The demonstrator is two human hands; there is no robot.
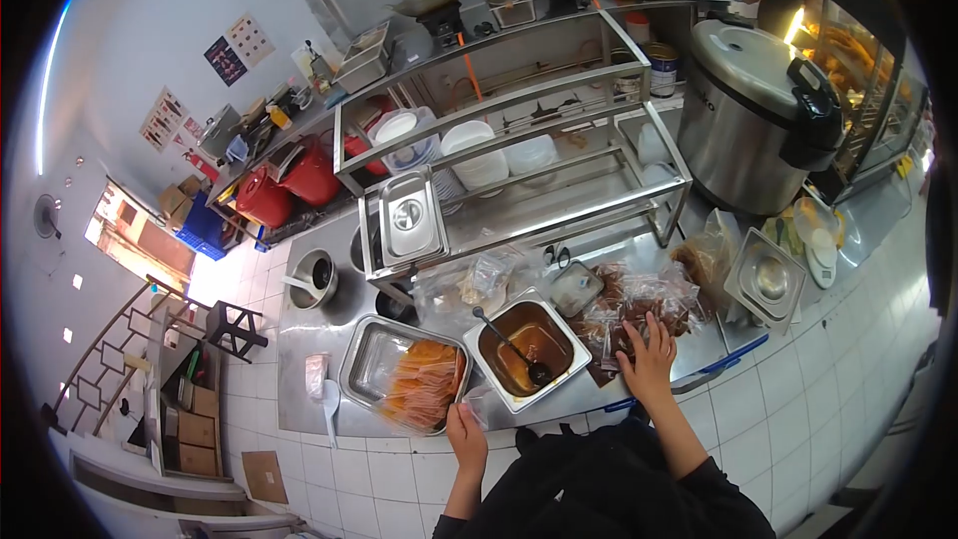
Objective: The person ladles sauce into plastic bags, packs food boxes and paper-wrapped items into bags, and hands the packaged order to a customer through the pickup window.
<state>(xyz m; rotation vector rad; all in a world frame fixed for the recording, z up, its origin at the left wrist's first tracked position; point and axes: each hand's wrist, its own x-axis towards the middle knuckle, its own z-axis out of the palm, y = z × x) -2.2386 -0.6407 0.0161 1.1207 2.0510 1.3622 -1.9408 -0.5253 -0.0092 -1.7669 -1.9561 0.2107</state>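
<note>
Judging by the things laid out, much appears to have been bagged: orange packets [427, 384] are lined up in the steel tray [357, 351], and dark packets [654, 299] are heaped on the table [304, 379]. Brown sauce [501, 354] is left unbagged in the pan [471, 337]. A clear bag [483, 406] appears pinched in the left hand's [466, 431] grip; the right hand [651, 364] is spread wide over the dark packets.
</note>
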